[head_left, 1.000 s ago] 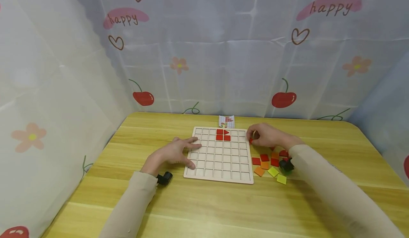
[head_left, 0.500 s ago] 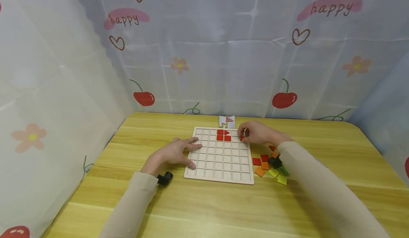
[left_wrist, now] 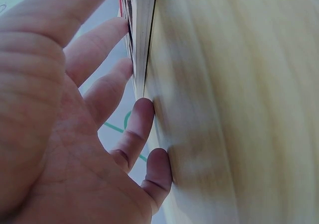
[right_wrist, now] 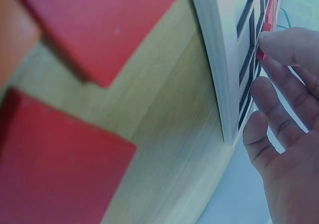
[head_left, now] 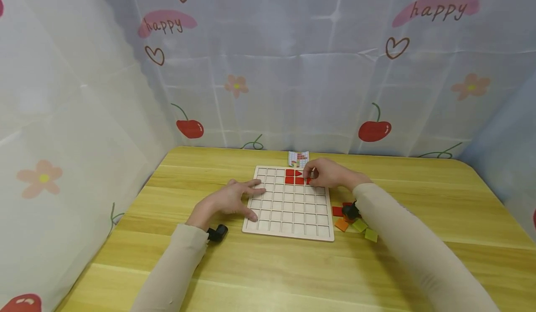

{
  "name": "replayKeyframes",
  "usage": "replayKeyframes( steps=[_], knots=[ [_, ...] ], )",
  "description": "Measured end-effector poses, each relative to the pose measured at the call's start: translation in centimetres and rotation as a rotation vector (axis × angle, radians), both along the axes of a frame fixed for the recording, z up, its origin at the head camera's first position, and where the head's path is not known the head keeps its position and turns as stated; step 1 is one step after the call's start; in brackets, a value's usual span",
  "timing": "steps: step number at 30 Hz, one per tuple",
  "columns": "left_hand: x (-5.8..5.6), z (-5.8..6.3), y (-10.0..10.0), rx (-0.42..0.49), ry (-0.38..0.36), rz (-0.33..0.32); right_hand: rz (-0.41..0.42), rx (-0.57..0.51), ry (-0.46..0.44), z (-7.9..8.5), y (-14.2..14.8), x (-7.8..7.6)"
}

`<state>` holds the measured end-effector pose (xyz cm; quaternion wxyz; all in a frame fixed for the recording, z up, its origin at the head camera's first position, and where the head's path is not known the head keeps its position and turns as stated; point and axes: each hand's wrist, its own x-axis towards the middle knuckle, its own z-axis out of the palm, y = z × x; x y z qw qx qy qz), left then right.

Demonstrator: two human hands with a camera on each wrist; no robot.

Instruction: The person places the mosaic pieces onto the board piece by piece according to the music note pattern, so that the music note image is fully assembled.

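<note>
A pale wooden grid board lies on the table, with several red tiles set in its upper rows, one of them pointed. My left hand rests at the board's left edge, fingers spread; the left wrist view shows the fingertips at its side and on the wood. My right hand pinches a small red tile between thumb and finger, low over the grid just right of the red ones. Most of that tile is hidden by the fingertips.
Right of the board lie loose red, orange and yellow-green tiles, including an orange tile and a yellow-green tile, partly under my right wrist. A small printed pattern card sits behind the board. A patterned curtain hangs behind the table.
My right hand has carried the red tile leftward from beside the board to over the grid, next to the red tiles. The left hand has stayed in place.
</note>
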<state>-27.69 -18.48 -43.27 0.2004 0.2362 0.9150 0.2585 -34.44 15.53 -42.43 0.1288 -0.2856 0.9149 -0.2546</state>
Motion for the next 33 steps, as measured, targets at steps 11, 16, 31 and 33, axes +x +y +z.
replayKeyframes(
  steps=[11, 16, 31, 33],
  knots=[
    [-0.13, 0.07, 0.07, 0.001, -0.004, 0.007, -0.004, -0.003, 0.007, 0.21, -0.12, -0.11],
    [-0.10, 0.10, 0.09, 0.000, -0.006, -0.002, -0.017, 0.009, -0.004, -0.09, -0.16, -0.28],
    [-0.09, 0.10, 0.10, 0.012, -0.014, 0.011, -0.023, 0.017, 0.001, 0.48, 0.46, 0.27],
    [-0.14, 0.04, 0.07, 0.011, -0.009, 0.009, -0.011, 0.019, 0.020, 0.71, 0.78, 0.40]
  ],
)
